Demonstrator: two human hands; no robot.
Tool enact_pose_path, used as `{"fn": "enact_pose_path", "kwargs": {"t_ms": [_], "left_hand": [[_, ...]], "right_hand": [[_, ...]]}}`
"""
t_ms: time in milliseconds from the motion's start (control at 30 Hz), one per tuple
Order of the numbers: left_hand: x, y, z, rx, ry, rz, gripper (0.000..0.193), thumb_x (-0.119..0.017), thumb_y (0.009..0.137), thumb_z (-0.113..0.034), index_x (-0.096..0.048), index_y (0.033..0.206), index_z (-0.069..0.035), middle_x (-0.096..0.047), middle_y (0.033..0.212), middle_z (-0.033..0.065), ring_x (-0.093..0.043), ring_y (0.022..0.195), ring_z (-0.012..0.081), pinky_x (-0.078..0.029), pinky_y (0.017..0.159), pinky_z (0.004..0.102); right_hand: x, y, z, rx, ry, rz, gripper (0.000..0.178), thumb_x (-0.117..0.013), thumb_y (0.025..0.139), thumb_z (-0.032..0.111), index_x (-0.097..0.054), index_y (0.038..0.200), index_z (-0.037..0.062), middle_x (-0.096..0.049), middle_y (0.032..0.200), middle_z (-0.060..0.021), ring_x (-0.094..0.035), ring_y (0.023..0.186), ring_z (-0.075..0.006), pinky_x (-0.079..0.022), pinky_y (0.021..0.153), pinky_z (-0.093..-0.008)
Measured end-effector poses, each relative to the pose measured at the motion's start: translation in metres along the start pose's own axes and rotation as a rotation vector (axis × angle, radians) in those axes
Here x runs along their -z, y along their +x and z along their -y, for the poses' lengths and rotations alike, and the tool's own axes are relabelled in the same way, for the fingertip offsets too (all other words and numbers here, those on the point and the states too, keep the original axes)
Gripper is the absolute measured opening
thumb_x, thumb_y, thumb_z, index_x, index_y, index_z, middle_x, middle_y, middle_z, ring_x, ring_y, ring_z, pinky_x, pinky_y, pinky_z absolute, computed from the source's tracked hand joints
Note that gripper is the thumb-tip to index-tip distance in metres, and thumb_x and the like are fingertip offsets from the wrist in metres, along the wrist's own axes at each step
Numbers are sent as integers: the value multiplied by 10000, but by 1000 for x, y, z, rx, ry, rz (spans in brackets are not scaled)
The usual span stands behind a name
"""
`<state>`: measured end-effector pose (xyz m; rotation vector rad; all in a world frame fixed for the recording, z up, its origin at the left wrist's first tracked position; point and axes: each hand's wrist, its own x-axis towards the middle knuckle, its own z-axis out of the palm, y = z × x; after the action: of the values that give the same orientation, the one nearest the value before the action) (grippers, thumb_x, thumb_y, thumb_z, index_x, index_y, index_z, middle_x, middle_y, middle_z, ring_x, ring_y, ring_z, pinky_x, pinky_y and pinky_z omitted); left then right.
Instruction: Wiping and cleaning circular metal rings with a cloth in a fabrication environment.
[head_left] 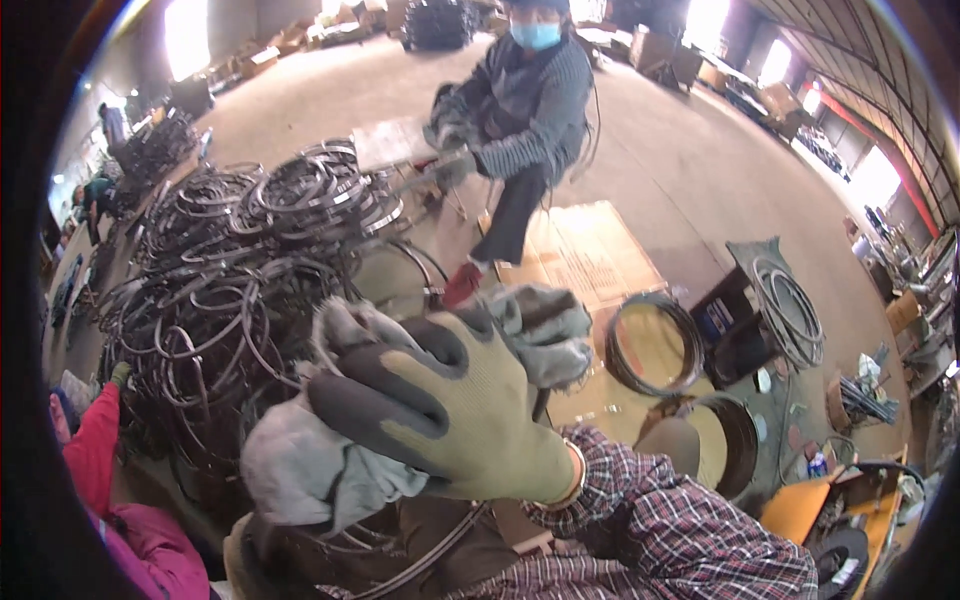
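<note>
Close in front of me, my right hand (455,405) wears an olive glove with dark grey coated fingers. Its fingers are wrapped round a bunched grey cloth (315,465), which bulges out below and to the left. More grey fabric (545,330) shows beyond the knuckles. My plaid sleeve (680,515) comes in from the lower right. A thin grey cable or hose (435,555) curves across my lap below the cloth. My left hand does not show; the cloth may hide it.
A big heap of dark coiled hoses (240,260) fills the left. Ahead, a masked person (535,110) sits with gloved hands near a board. Flattened cardboard (590,250), coils (655,345), a black box (735,325) and a yellow container (800,510) lie right. A pink-sleeved person (95,450) is left.
</note>
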<state>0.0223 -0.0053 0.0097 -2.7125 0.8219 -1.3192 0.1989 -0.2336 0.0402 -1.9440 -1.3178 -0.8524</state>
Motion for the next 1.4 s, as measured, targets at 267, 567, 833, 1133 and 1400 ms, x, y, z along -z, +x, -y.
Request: {"fn": "enact_pose_path", "kwargs": {"t_ms": [267,567,833,1133,1400], "left_hand": [[-26,-35,49,508,-391,20,406,-496,958,-249,-589,1215,52,-641,1117,199,-643,991,339,-499,888,393],[-39,14,-9,969,-451,-301,438,-438,979,-210,-532,1298,75,-598,1242,213,-599,1118,314,-453,988,388],[-10,-65,-24,1403,-640,-310,467,-393,995,-181,-488,1362,92,-565,1339,224,-565,1217,295,-417,1065,385],[-19,15,-68,1145,-229,-319,420,-498,967,-301,-598,1230,12,-651,1119,181,-651,964,354,-511,877,394],[-40,-13,-44,986,-448,-282,452,-437,1003,-189,-474,1347,101,-569,1322,199,-582,1159,267,-450,1017,368]], "right_hand": [[-22,8,-11,-91,-34,-234,327,-707,701,238,-656,1005,131,-563,1055,-50,-557,909,-277,-490,728,-399],[-5,-7,-4,20,-69,-17,460,-650,678,241,-633,1132,164,-546,1071,-31,-552,924,-249,-460,718,-400],[-17,2,-7,-33,-109,-130,414,-654,671,256,-658,1079,184,-556,1059,-58,-543,930,-254,-472,718,-394],[-25,1,3,-132,-43,-39,266,-681,740,245,-648,985,147,-545,1195,-106,-555,953,-270,-487,763,-407],[-8,-12,-19,-21,-133,-131,331,-672,725,221,-660,1054,181,-574,1170,-70,-563,948,-297,-508,731,-450]]}}
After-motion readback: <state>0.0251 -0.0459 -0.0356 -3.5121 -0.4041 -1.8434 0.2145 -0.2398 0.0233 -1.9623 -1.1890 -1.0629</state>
